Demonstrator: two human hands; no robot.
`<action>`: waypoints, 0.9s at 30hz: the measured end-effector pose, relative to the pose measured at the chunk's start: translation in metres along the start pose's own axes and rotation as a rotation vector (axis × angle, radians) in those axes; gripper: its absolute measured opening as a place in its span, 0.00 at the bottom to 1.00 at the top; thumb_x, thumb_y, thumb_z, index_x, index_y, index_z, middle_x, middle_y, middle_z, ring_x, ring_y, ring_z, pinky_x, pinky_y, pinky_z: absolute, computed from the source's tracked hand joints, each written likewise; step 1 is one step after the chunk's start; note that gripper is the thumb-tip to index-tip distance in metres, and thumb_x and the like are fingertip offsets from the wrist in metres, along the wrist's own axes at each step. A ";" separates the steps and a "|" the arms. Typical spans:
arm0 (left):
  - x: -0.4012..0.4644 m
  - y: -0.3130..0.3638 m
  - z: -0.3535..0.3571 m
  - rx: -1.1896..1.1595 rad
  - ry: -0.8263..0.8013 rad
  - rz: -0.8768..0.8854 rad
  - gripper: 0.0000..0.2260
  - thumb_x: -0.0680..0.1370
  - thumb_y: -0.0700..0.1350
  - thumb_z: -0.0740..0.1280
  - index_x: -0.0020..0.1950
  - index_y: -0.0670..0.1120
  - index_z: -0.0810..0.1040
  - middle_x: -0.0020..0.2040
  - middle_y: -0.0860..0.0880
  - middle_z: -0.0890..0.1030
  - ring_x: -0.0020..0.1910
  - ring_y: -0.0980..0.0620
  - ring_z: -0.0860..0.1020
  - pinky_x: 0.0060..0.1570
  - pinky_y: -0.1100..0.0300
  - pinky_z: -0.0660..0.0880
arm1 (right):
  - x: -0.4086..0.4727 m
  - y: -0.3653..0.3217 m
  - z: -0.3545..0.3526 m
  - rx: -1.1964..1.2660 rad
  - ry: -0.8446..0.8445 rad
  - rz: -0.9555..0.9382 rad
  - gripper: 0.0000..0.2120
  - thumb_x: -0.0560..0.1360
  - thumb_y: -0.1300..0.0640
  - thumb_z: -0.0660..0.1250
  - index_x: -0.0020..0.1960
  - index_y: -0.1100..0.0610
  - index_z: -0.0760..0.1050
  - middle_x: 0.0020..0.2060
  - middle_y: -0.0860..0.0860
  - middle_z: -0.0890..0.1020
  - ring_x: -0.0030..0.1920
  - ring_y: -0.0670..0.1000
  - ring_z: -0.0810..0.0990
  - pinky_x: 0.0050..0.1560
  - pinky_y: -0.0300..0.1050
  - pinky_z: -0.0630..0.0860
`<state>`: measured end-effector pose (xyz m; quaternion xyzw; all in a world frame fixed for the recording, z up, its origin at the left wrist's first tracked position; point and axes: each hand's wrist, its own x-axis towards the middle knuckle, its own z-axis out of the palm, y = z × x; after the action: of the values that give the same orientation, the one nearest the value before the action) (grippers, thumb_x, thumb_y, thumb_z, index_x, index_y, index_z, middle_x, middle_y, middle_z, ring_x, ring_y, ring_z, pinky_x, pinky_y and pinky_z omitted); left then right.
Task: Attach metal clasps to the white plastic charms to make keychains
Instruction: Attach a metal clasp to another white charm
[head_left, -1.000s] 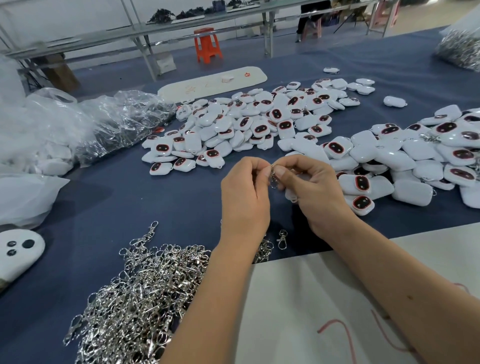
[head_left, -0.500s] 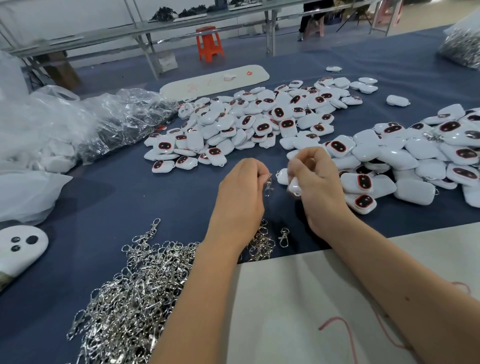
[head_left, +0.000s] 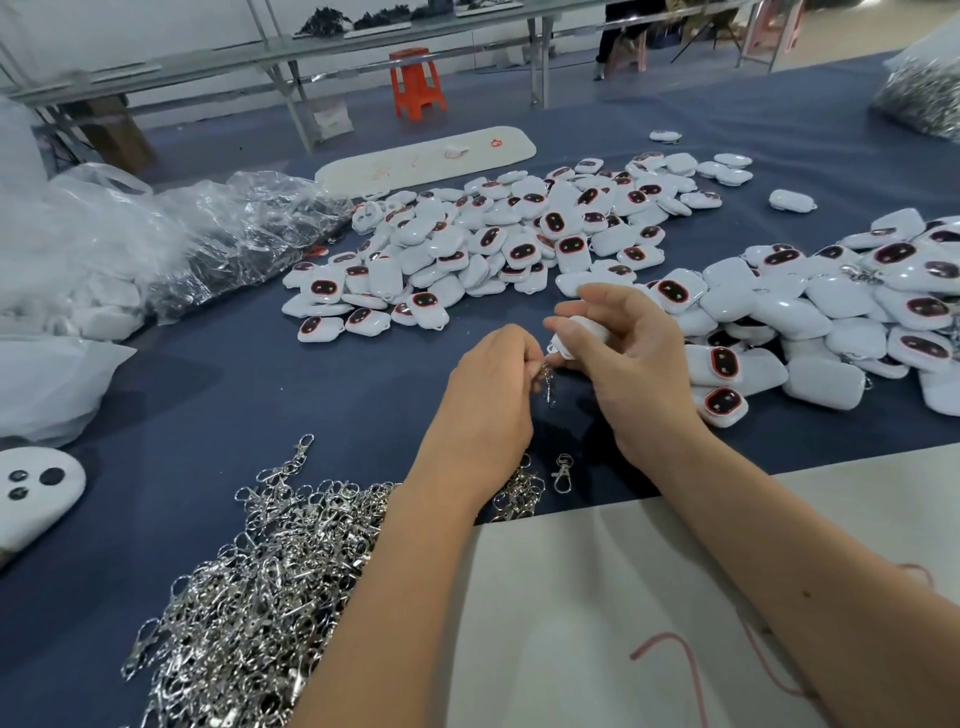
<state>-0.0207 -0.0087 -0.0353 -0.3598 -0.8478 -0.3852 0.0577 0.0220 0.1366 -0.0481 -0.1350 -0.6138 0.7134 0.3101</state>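
Silver clasps lie heaped on the near left of the blue-covered bench (head_left: 218, 395), a tangled clasp pile (head_left: 249, 597) within easy reach of the left hand (head_left: 488, 400). That hand's grip is narrow, pinching one metal clasp (head_left: 546, 382) by its ring end so that the hook dangles free below the fingers. Just to its right, the right hand (head_left: 631, 358) curls its fingers round a single white charm (head_left: 576, 338), with the thumb and forefinger stretched over the top; the charm's corner is turned toward the clasp, which I judge is done so that the loop there meets the ring. Clasp and charm sit just beside each other, and I cannot tell whether they are yet joined.

Both hands work above the bare cloth between the supplies. A stray clasp (head_left: 562, 472) lies under the wrists. Beyond the hands spreads the loose charm pile (head_left: 493, 249), many face up with dark red-rimmed faces. To the right a second charm heap (head_left: 831, 312) shows bits of metal among the pieces, so it may be the finished lot, placed on the right hand's side for quick dropping. Crumpled clear bags (head_left: 208, 239) lie at far left, and a white board (head_left: 623, 623) covers the near edge under the forearms.
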 end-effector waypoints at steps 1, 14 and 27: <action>0.000 0.001 0.000 -0.003 -0.001 -0.005 0.06 0.79 0.45 0.55 0.45 0.53 0.70 0.44 0.56 0.76 0.45 0.54 0.75 0.42 0.55 0.74 | -0.001 -0.001 0.000 -0.040 0.028 -0.030 0.15 0.75 0.61 0.78 0.60 0.57 0.79 0.49 0.52 0.87 0.44 0.49 0.88 0.45 0.45 0.84; -0.003 0.005 -0.006 -0.029 -0.032 -0.012 0.06 0.84 0.39 0.58 0.48 0.48 0.71 0.45 0.52 0.76 0.45 0.50 0.74 0.43 0.54 0.73 | -0.002 0.000 0.000 -0.294 -0.128 -0.059 0.14 0.80 0.64 0.69 0.61 0.49 0.76 0.55 0.46 0.81 0.51 0.40 0.79 0.53 0.31 0.73; -0.002 0.006 -0.003 -0.021 -0.050 0.018 0.06 0.83 0.38 0.59 0.48 0.47 0.71 0.45 0.51 0.76 0.45 0.49 0.73 0.45 0.52 0.72 | 0.001 0.003 0.002 -0.464 0.003 -0.121 0.13 0.80 0.51 0.70 0.37 0.50 0.79 0.29 0.37 0.78 0.33 0.40 0.74 0.38 0.32 0.68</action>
<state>-0.0157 -0.0092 -0.0303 -0.3776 -0.8415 -0.3846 0.0363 0.0189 0.1359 -0.0504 -0.1666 -0.7678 0.5331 0.3139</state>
